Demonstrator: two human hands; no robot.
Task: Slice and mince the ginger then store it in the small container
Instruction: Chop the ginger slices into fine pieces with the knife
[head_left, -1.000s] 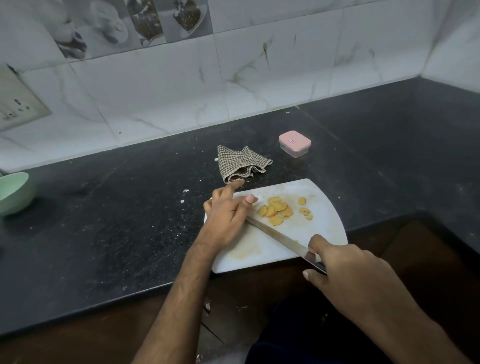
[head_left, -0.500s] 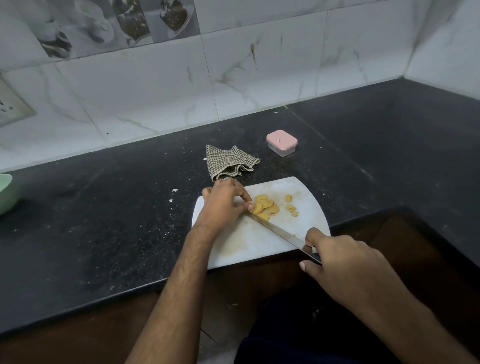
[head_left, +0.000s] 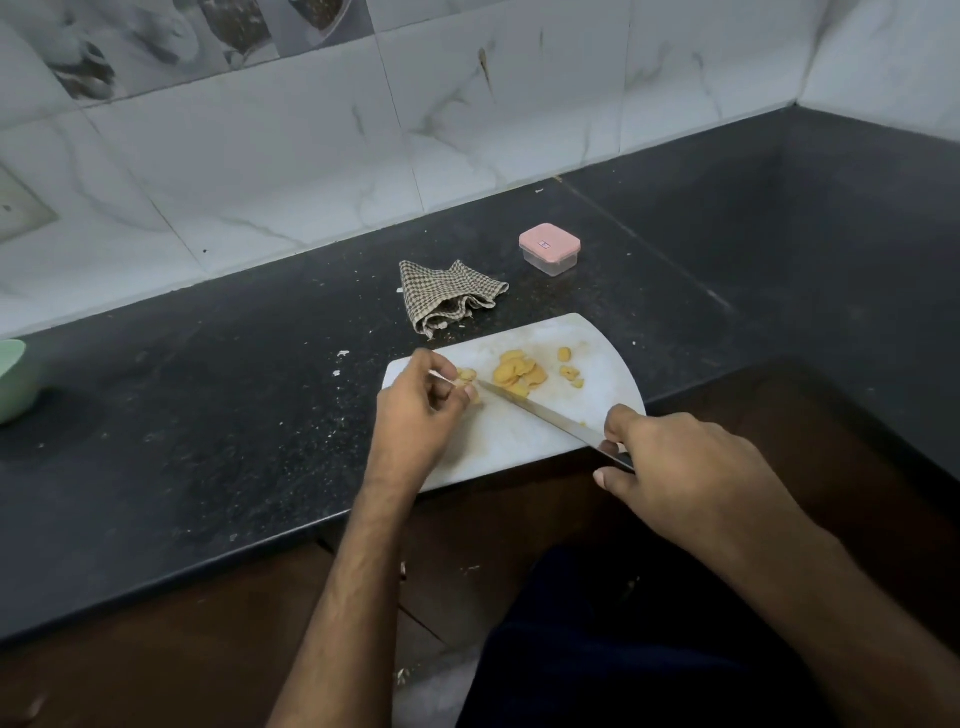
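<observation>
A pile of yellow ginger slices (head_left: 519, 373) lies on the white cutting board (head_left: 602, 358), with a few loose slices to its right. My left hand (head_left: 415, 415) pinches a few ginger slices (head_left: 466, 375) at the board's left end, apart from the pile. My right hand (head_left: 675, 467) grips the handle of a long knife (head_left: 540, 413); the blade lies across the board and its tip points at my left fingers. The small clear container with a pink lid (head_left: 549, 249) stands shut on the counter behind the board.
A checked cloth (head_left: 447, 296) lies crumpled between the board and the wall. A green bowl (head_left: 13, 379) sits at the far left edge of the black counter (head_left: 208, 415). The board overhangs the counter's front edge.
My left hand has pulled back to the left from the pile, taking a few slices with it. The knife tip has followed to the left. The camera has shifted.
</observation>
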